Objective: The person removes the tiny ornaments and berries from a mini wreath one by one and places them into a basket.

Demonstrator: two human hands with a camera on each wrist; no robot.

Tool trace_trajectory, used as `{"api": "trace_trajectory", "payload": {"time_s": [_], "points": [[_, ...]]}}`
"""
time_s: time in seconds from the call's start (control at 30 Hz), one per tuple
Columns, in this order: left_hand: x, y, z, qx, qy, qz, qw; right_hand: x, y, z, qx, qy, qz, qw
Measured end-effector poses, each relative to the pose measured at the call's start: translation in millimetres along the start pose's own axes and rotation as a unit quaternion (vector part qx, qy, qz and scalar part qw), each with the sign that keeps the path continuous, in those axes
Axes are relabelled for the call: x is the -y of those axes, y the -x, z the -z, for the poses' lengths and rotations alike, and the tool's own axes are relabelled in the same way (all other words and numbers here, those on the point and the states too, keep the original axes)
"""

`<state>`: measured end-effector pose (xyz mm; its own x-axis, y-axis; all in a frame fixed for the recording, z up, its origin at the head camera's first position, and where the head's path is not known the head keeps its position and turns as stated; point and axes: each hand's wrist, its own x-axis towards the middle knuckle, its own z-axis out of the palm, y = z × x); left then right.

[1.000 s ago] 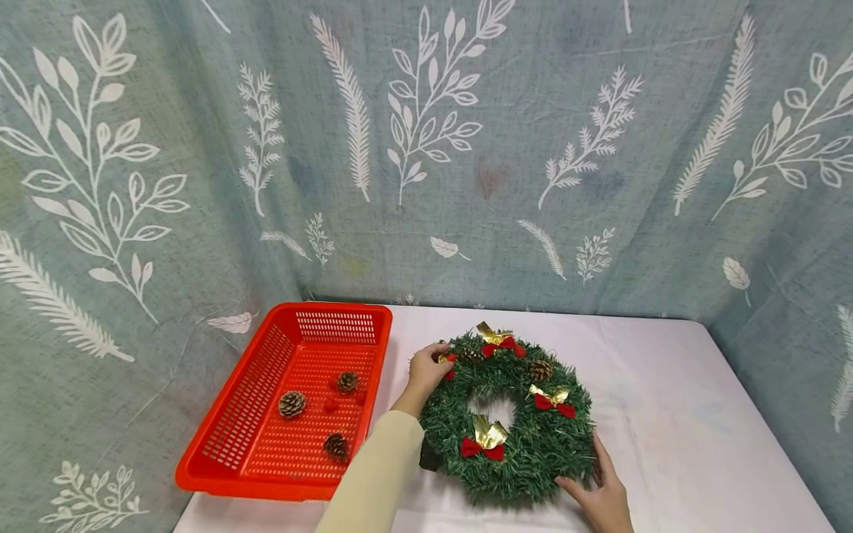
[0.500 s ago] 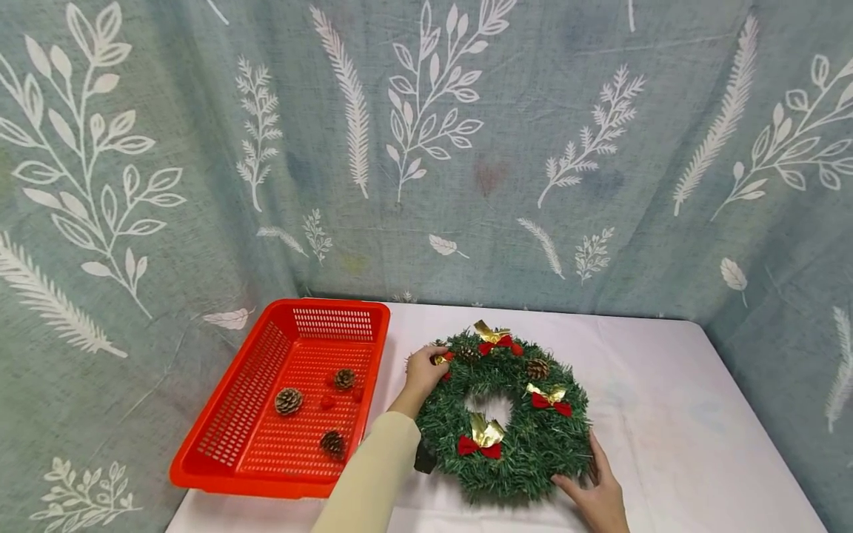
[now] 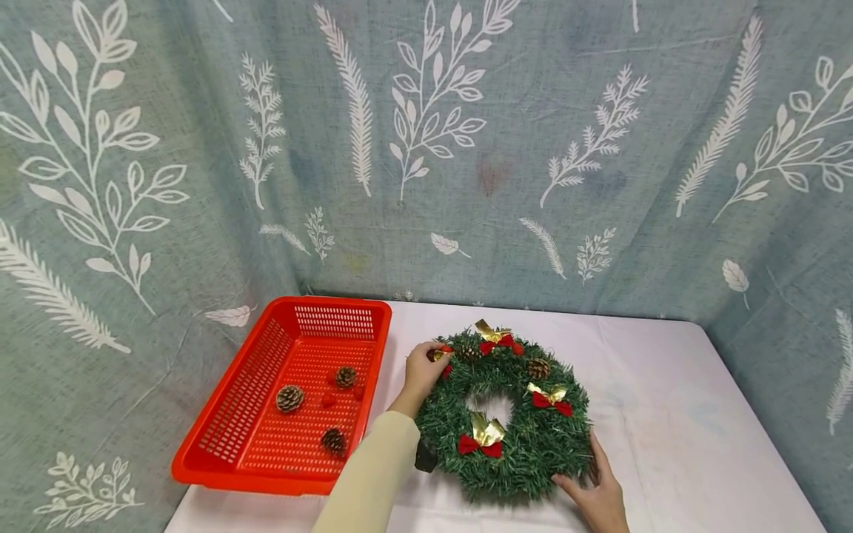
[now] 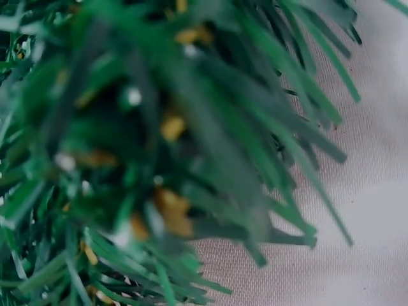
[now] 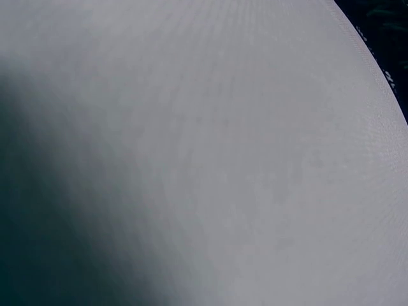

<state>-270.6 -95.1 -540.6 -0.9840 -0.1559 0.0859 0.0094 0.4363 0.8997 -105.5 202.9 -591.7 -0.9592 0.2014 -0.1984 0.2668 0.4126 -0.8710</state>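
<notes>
Red perforated plastic basket (image 3: 233, 429) sits left of the left hand (image 3: 421, 370), three brown pine cones (image 3: 289, 398) inside, on the white-clothed desk (image 3: 666, 414).

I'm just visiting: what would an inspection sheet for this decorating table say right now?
Surface: white cloth-covered table.
Job's things: green tinsel wreath lying flat, with three red-and-gold bows and two pine cones showing; another small red-and-gold bow at its left edge.
Clutter: red perforated plastic basket holding three pine cones and small red bits.
Hands: left hand pinches the small bow; right hand rests on the wreath's near right rim.
Cables: nothing seen.
Surroundings: teal leaf-print fabric backdrop.
</notes>
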Motion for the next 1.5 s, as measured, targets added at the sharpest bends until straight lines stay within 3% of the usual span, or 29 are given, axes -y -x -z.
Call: {"api": "trace_trajectory", "payload": {"time_s": [0.3, 0.77, 1.1, 1.5], "points": [[-3.0, -2.2, 0.5, -0.018, 0.052, 0.030, 0.9981, -0.3, -1.0, -1.4, -0.009, 0.002, 0.017, 1.000], [-11.9, -6.5, 4.0, -0.009, 0.064, -0.007, 0.9979, -0.3, -0.3, 0.6, -0.011, -0.018, 0.033, 0.999], [-21.0, -12.6, 13.8, -0.005, 0.072, -0.011, 0.9973, 0.5, 0.0, 0.7, -0.005, -0.015, 0.035, 0.999], [-30.5, -27.0, 28.4, -0.017, 0.038, -0.036, 0.9985, 0.4, 0.8, -0.6, -0.010, -0.015, 0.041, 0.999]]}}
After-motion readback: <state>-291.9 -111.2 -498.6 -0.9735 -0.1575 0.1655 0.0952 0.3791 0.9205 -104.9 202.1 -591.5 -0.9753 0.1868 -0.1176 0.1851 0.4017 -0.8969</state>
